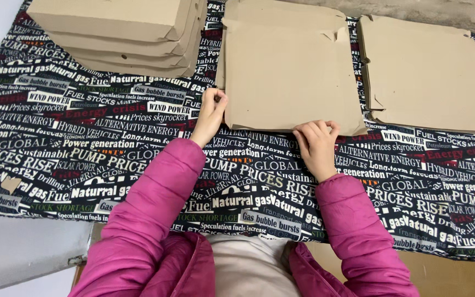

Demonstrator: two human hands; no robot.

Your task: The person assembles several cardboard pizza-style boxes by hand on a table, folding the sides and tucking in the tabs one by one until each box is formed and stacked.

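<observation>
Cardboard sheet (pixel 290 77) — near edge hides both hands' (pixel 211 113) (pixel 317 146) fingertips.

A flat brown cardboard box blank (pixel 292 77) lies at the middle of the table (pixel 83 143), which a dark printed cloth covers. A stack of folded brown cardboard boxes (pixel 122 36) sits far left. A second flat cardboard sheet (pixel 430 74) lies just right of the blank. The left hand (pixel 211 113) touches the blank's near-left corner, the right hand (pixel 317 146) its near edge.

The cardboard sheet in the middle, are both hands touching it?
Yes, the left hand grips its left edge and the right hand its near edge.
</observation>
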